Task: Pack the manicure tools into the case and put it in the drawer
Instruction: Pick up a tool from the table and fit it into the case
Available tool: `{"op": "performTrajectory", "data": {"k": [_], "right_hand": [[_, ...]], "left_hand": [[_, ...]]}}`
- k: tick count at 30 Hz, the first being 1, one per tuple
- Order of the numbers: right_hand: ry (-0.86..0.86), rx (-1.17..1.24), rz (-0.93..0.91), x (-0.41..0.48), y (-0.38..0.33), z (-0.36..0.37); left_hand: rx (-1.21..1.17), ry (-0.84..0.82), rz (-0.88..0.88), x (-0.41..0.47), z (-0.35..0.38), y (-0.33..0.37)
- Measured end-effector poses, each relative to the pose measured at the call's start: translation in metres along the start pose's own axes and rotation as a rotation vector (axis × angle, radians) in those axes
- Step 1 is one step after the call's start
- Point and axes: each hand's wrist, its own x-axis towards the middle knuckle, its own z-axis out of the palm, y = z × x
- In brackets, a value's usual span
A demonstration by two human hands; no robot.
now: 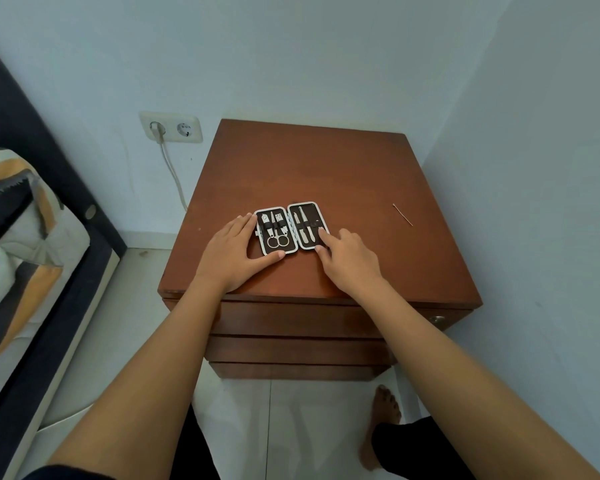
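Observation:
A small manicure case (290, 227) lies open flat on the brown nightstand top (326, 168). Its left half holds scissors (277, 237) and clippers under straps; its right half holds thin metal tools (305, 226). My left hand (234, 252) rests flat against the case's left edge, thumb along its front. My right hand (349, 254) touches the right half's edge with fingertips. A thin metal pick (403, 214) lies loose on the top, to the right of the case. The drawers (291, 320) below the top are closed.
A bed with striped bedding (18, 237) stands at the left. A wall socket (171, 128) with a white cable is behind the nightstand's left side. The wall runs close along the right. My bare foot (383, 420) is on the floor below.

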Motion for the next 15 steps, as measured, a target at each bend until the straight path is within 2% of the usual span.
{"op": "performTrajectory", "data": {"k": [5,11,15], "right_hand": [[-0.037,-0.036,-0.017,0.002,0.001,0.004],[0.138,0.057,-0.081,-0.014,0.008,0.008],[0.173,0.065,-0.121,-0.018,0.009,0.011]], "left_hand": [[0.003,0.0,-0.003,0.0,-0.001,0.0],[0.004,0.0,-0.002,0.0,-0.001,0.001],[0.0,0.007,0.0,0.0,-0.001,0.001]]}}
